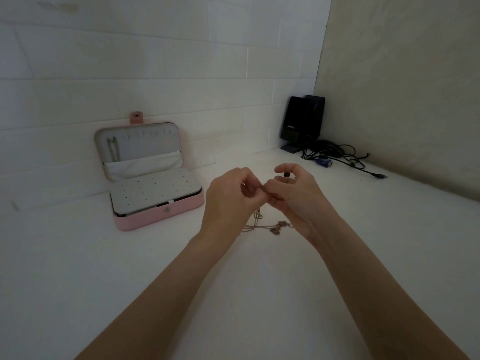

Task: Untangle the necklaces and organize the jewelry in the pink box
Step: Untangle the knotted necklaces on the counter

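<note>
Both hands, left hand point(228, 196) and right hand point(293, 196), pinch the thin tangled gold chain necklaces point(265, 224) above the white surface point(233, 294), probably teasing knots apart, with the open pink rectangular jewelry box point(155, 216) waiting toward the back-left edge.

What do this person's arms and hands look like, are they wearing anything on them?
Both forearms are bare, with no sleeves in view. The left hand and right hand wear no gloves, and no watch or bracelet shows on either wrist. Rings cannot be made out.
</note>
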`<action>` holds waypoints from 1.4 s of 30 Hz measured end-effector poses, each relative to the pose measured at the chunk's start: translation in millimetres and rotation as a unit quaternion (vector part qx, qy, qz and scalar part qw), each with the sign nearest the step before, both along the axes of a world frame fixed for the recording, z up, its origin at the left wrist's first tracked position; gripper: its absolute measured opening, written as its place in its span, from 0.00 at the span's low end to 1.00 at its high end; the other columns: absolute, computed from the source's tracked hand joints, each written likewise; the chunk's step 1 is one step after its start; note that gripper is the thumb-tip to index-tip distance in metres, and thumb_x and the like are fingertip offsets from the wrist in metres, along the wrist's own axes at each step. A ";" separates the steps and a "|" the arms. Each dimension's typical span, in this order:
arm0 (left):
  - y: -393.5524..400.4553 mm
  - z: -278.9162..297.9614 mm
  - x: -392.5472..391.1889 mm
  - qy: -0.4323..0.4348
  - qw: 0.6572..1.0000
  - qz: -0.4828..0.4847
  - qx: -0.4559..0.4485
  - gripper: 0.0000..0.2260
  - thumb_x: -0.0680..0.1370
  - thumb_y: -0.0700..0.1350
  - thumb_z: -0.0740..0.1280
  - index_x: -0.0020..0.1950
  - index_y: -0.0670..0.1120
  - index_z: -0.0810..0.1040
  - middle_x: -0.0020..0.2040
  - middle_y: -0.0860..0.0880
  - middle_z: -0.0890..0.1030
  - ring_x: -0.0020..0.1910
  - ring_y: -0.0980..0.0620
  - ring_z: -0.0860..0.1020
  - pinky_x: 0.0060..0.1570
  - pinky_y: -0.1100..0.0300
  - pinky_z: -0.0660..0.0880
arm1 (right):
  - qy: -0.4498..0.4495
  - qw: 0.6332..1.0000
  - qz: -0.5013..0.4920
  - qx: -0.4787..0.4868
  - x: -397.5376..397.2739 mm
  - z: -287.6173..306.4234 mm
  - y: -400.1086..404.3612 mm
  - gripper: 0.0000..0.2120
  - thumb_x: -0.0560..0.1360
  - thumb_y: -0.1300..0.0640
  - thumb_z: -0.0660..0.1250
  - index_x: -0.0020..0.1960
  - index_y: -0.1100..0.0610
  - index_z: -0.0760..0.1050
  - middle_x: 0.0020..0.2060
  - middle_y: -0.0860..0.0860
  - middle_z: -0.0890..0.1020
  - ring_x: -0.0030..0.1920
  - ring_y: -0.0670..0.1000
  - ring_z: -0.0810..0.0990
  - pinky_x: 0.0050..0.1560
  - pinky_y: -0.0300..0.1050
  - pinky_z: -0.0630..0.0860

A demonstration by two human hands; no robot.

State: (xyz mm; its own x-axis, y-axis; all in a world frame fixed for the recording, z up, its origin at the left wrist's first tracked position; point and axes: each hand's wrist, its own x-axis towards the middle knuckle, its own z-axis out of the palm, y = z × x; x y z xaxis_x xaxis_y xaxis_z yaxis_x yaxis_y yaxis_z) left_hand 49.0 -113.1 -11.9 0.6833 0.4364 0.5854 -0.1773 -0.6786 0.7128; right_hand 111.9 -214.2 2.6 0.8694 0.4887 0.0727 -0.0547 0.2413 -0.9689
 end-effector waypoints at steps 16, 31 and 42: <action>5.1 -6.5 2.3 -0.014 0.976 0.074 0.204 0.06 0.68 0.42 0.70 0.35 0.46 0.74 0.30 0.54 0.76 0.29 0.53 0.74 0.29 0.60 0.71 | 0.009 1.000 0.012 -0.013 0.0 -5.4 1.1 0.16 0.70 0.73 0.65 0.52 0.58 0.69 0.48 0.58 0.69 0.37 0.51 0.74 0.39 0.40 0.78; 15.5 2.6 -0.5 0.047 0.999 0.006 -0.004 0.09 0.69 0.41 0.70 0.32 0.52 0.74 0.27 0.56 0.77 0.26 0.60 0.75 0.34 0.58 0.79 | -0.119 0.984 0.014 -0.135 2.3 -4.5 -6.2 0.08 0.72 0.58 0.70 0.44 0.63 0.82 0.35 0.54 0.82 0.36 0.46 0.78 0.44 0.38 0.77; 20.4 -2.9 -0.2 0.126 0.961 0.007 0.245 0.03 0.72 0.46 0.67 0.40 0.49 0.74 0.37 0.55 0.77 0.38 0.54 0.76 0.36 0.63 0.69 | -0.304 0.891 -0.008 -0.338 7.8 -6.9 -5.1 0.07 0.71 0.59 0.70 0.34 0.54 0.78 0.28 0.47 0.77 0.31 0.45 0.73 0.35 0.36 0.71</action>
State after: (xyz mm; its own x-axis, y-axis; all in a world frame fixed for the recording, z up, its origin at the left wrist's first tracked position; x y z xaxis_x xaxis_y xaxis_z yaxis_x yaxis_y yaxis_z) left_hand 48.9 -92.7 -14.8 0.8259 0.1606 0.5405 -0.0290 -0.9452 0.3253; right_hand 119.7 -219.3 -4.3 0.7769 0.5877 0.2257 0.5276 -0.4122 -0.7428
